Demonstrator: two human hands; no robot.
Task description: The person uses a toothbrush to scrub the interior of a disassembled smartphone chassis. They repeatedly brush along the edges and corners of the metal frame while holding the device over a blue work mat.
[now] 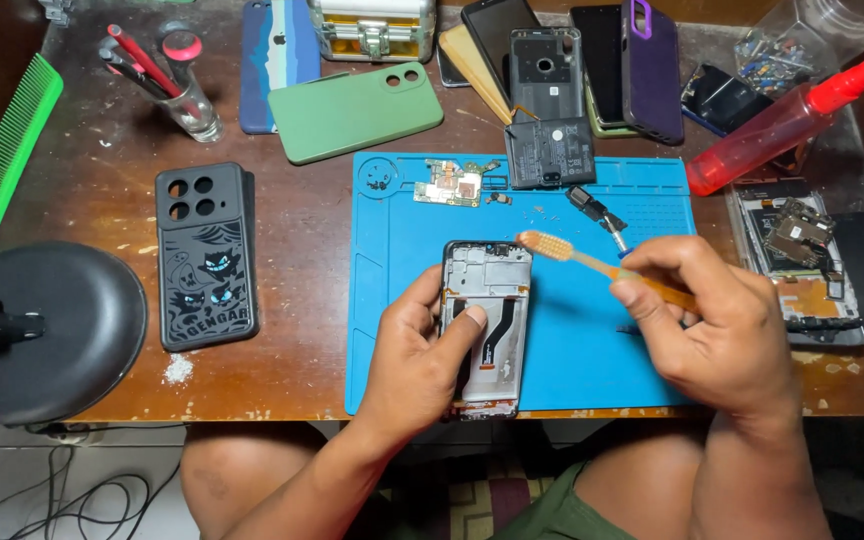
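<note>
The left hand [422,355] is wrapped around an opened phone frame [485,325], thumb pressed flat on the bare inner plate, fingers curled under the near edge, pinning it on the blue repair mat [572,340]. A dark flex ribbon [497,325] snakes down the middle of the frame, right beside that thumb.

The right hand [707,330] is clenched on the orange handle of a toothbrush [592,262], pinched between thumb and fingers. The bristle head points away from the hand toward the left one and sits at the frame's top right corner; contact cannot be told.

Just beyond the right hand's knuckles lies a small black part with a metal end [597,212]. Farther out past both hands, on the mat's far edge: a small green circuit board [449,182] and a black battery [550,152]. Beyond the right hand, out to its right, a red spray bottle [787,122] lies on its side, and a second stripped phone [802,255] lies just past the hand.

Off to the left of the left hand, well apart, a black printed phone case [205,255] lies flat on the wooden table [292,330], and past it a round black lamp base [47,330]. Beyond that case sits a green phone case [355,112].
</note>
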